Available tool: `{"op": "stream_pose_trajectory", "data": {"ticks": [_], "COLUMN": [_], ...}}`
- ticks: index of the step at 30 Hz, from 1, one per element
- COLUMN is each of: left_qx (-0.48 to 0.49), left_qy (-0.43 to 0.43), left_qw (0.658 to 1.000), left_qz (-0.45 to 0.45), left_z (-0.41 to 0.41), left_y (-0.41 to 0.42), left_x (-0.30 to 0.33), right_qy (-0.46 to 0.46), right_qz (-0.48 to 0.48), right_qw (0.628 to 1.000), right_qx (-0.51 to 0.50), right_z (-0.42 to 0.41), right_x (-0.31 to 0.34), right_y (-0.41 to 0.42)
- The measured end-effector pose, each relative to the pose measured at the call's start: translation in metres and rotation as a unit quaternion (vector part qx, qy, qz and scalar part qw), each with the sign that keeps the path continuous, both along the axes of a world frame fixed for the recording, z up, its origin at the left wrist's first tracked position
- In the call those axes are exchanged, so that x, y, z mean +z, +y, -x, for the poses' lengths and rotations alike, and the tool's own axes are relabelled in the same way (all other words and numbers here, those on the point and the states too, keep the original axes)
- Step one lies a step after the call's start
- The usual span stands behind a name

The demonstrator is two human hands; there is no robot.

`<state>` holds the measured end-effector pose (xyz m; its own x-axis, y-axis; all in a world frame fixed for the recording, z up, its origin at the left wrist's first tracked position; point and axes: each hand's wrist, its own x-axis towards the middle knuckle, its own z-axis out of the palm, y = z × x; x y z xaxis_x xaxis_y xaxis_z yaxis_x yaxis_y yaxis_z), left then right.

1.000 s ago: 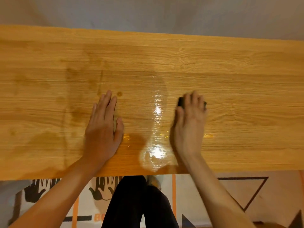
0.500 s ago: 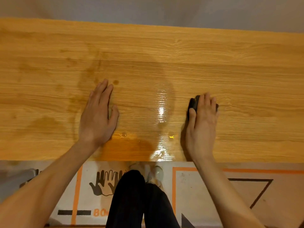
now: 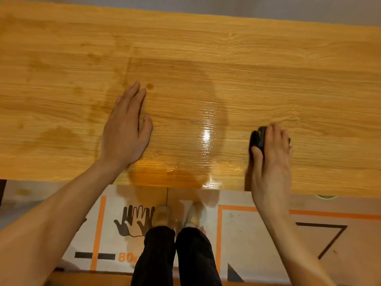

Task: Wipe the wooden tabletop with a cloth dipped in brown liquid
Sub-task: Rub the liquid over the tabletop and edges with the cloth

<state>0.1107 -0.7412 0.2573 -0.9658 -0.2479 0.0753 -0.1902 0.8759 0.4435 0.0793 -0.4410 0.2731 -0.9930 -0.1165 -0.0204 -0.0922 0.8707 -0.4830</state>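
While pressed flat, the right hand (image 3: pixel 271 159) covers the cloth (image 3: pixel 257 139).

Dark cloth (image 3: pixel 258 139) mostly hidden under right hand (image 3: pixel 271 159); tabletop (image 3: pixel 206 48) cut off left and right

On the tabletop (image 3: pixel 206 48), the left hand (image 3: pixel 123 131) lies flat near the front edge, left of the middle. The right hand (image 3: pixel 272 159) presses on the cloth (image 3: pixel 257 139) near the front edge, right of the middle. A wet patch (image 3: pixel 208 137) lies between them.
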Motion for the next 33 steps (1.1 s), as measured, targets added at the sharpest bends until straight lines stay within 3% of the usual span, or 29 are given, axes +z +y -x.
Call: {"op": "stream_pose_trajectory", "data": {"ticks": [2,7,11,15,18,21,24,27,29,33], "left_qx": [0.0,0.001,-0.001,-0.032,-0.06,-0.081,-0.08,-0.083,-0.082,-0.079], "left_qy": [0.0,0.008,-0.001,-0.016,-0.026,-0.027,-0.019,-0.016,-0.012,-0.009], "left_qw": [1.0,1.0,1.0,0.999,0.998,0.996,0.996,0.996,0.996,0.997], "left_qz": [-0.003,0.011,0.02,-0.021,-0.02,0.004,0.02,0.019,0.015,0.018], "left_z": [0.001,0.001,0.001,-0.012,-0.035,-0.048,-0.047,-0.047,-0.049,-0.05], "left_y": [0.0,-0.001,0.0,-0.005,-0.008,-0.006,-0.005,-0.004,-0.004,-0.004], "left_x": [0.0,-0.001,-0.002,0.005,0.009,0.004,0.001,-0.001,-0.001,-0.004], "right_qy": [0.019,0.057,0.04,-0.005,0.006,0.043,0.072,0.079,0.074,0.075], "right_qz": [0.007,-0.078,-0.066,-0.036,0.015,0.003,-0.044,-0.04,-0.03,0.022], "right_qw": [0.999,0.989,0.973,0.998,0.997,0.997,0.996,0.987,0.993,0.988], "right_qx": [-0.032,0.113,0.219,0.05,-0.078,-0.067,0.039,0.138,0.087,-0.136], "right_z": [-0.011,-0.06,-0.048,-0.03,-0.039,-0.066,-0.093,-0.088,-0.082,-0.07], "right_x": [-0.001,-0.012,-0.003,0.005,0.0,-0.006,-0.013,-0.011,-0.01,-0.016], "right_y": [-0.026,-0.13,-0.088,-0.007,-0.021,-0.091,-0.15,-0.126,-0.081,-0.014]}}
